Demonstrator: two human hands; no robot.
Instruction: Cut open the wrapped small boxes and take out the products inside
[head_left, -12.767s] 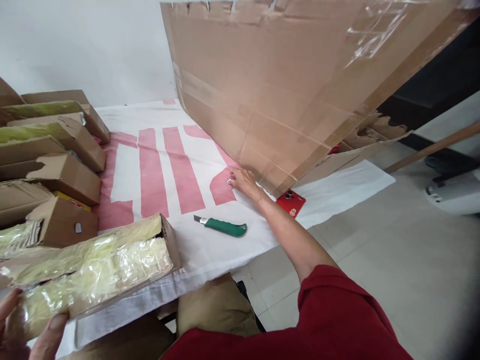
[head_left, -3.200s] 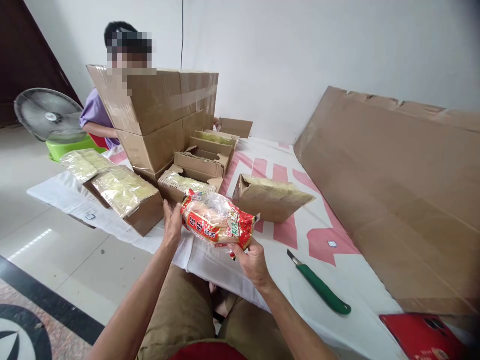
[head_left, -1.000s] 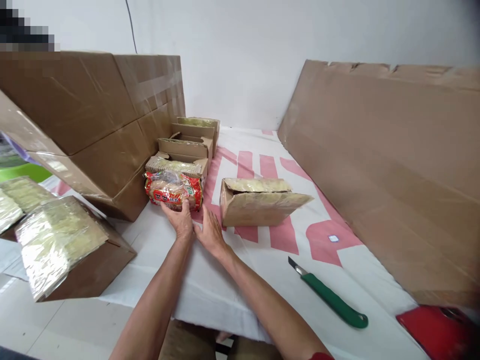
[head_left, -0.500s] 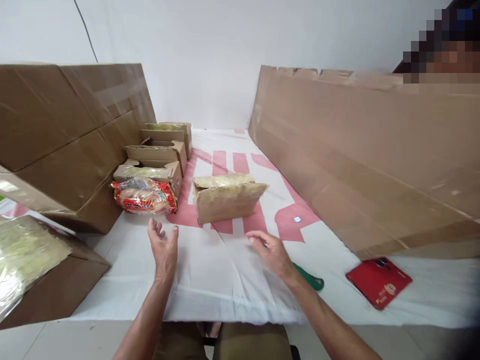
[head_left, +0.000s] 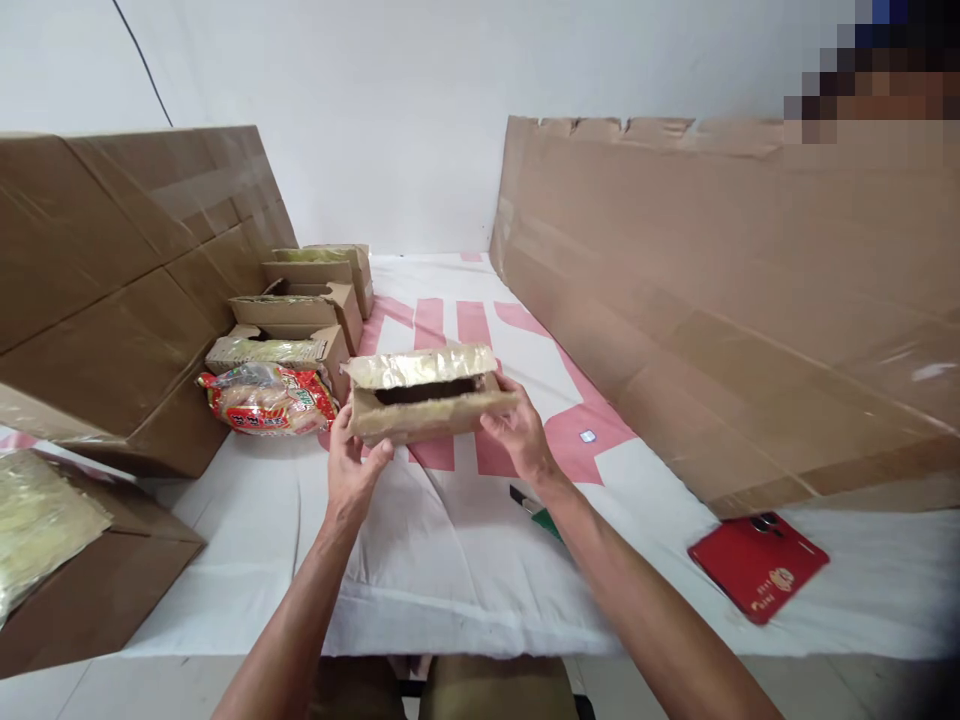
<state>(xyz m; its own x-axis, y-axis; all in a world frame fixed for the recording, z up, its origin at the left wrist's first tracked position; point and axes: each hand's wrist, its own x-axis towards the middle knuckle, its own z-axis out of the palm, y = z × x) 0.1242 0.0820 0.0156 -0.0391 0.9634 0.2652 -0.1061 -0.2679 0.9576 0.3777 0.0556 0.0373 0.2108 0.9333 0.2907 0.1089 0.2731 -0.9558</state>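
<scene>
Open cardboard box (head_left: 431, 418) at the centre of the frame, and both hands are on it! The right hand (head_left: 521, 430) has its end, thumb across the front panel, fingers tucked behind: a pinch on the right corner. The left hand (head_left: 358, 465) cups the opposite end, thumb spread wide of the fingers; whether that one is squeezing, I cannot tell. The taped flap leans up at the back, the dark slot gapes, and whether the base has left the tabletop (head_left: 450, 600) is unclear.

So the step in hand, by my reading, is handling the box from its two ends. Any shift from here calls for level, matched support, and a firmer left thumb wouldn't hurt.

Just to the left of it, the red snack packet (head_left: 271, 400) lies in front of the row of smaller boxes (head_left: 300, 310). Below the right wrist, the cutter (head_left: 534, 508) pokes out, blade bare, partly hidden by the forearm; a sweep of that arm would want care. Further out, the red phone (head_left: 759, 568) lies lower right, beneath the big cardboard panel (head_left: 660, 300); stacked cartons (head_left: 112, 320) wall off the left.
</scene>
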